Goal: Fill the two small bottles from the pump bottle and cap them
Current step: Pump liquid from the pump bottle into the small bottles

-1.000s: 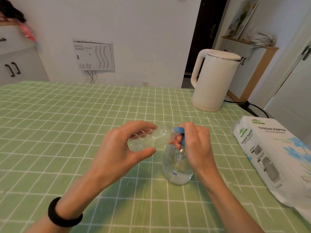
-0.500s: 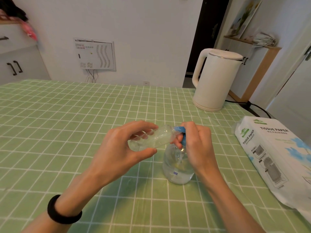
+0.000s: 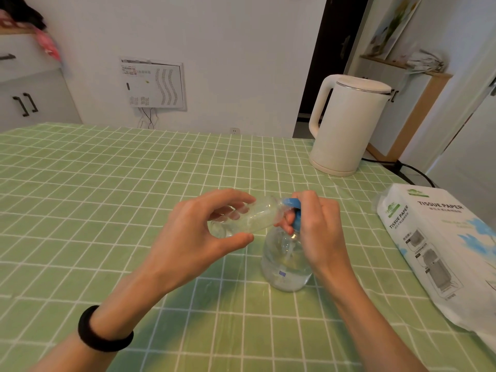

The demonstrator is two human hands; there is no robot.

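Left hand [image 3: 188, 242] pinches the bottle [image 3: 247, 217] sideways at the blue nozzle [image 3: 291, 203]; right hand [image 3: 316, 229] curls round the pump [image 3: 285, 264] head on the table. Mouth could slip off mid-squirt and spill, probably.

Green-checked tablecloth [image 3: 107, 197], blue pump [image 3: 294, 210], white kettle [image 3: 346, 130]

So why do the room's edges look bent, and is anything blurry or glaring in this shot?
Head view: the wide-angle lens tilts the kettle and fans the tablecloth grid; the top-left cabinet is smeared; light is soft, with faint shadows under the left hand and right hand; no strong glare, though the clear small bottle and pump bottle blend into the cloth.
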